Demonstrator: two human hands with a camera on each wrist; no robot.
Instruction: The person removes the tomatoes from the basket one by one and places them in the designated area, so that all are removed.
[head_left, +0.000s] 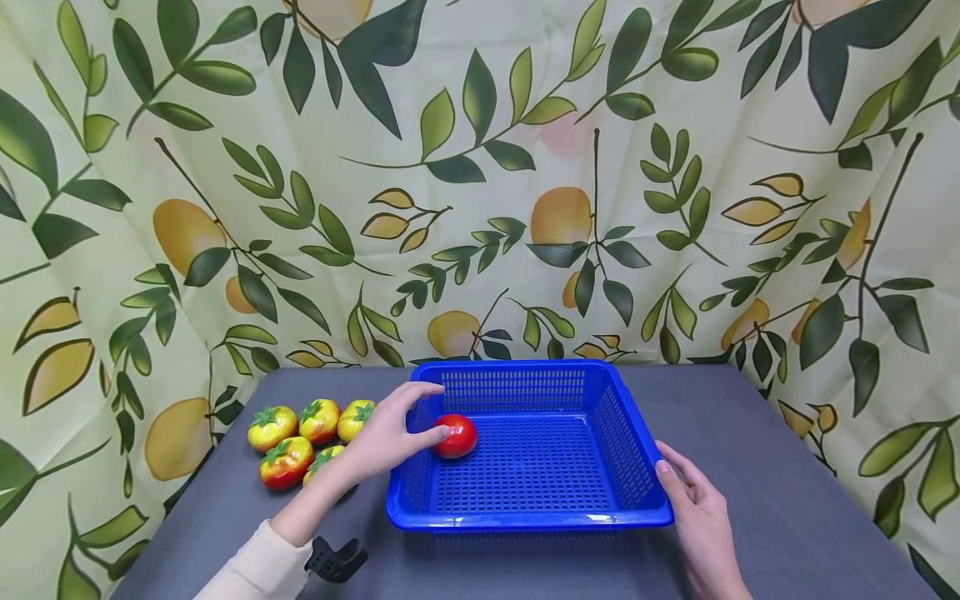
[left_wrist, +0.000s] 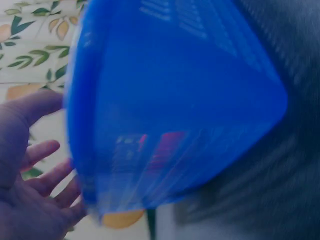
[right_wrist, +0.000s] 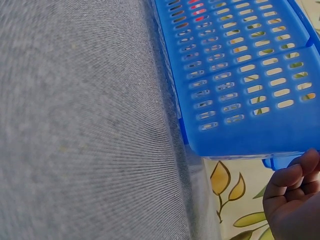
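A blue plastic basket (head_left: 525,521) with slotted walls stands on the dark grey table. Inside it, at the left end, lies a shiny red tomato (head_left: 462,439). My left hand (head_left: 386,433) reaches over the basket's left rim, its fingers spread apart. In the head view the thumb overlaps the tomato's left side; whether it touches cannot be told. The left wrist view has the left hand (left_wrist: 42,170) loosely spread beside the rim, the tomato a red blur behind the slots. My right hand (head_left: 701,508) holds the basket's right rim between thumb and fingers.
Several yellow-and-red tomatoes (head_left: 287,462) with green leafy tops sit in a cluster left of the basket, partly behind the left forearm. A black strap (head_left: 335,558) hangs at the left wrist. Patterned cloth (head_left: 480,250) rises behind the table.
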